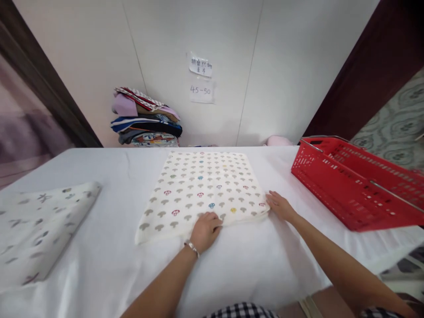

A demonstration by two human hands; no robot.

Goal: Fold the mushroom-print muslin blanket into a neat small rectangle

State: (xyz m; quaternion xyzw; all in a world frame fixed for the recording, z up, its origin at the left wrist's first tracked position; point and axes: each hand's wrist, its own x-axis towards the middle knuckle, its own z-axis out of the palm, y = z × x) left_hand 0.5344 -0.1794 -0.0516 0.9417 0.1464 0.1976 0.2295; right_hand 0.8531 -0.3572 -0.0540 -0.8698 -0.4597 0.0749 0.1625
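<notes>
White paper (202, 98) reads "45-50"; left hand (205, 230) touches mushroom-print cloth (206, 185).

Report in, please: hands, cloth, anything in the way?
Left hand on near edge of mushroom-print cloth, right hand at near-right corner. Cloth lying flat. Red basket apart, to the right.

The place looks like a textile workroom: a white-draped table (115, 185) bears a printed cloth (212, 190) and a red basket (326, 181), stacked fabrics (145, 123) rise behind, and handwritten notes (201, 91) hang on the wall (285, 66).
</notes>
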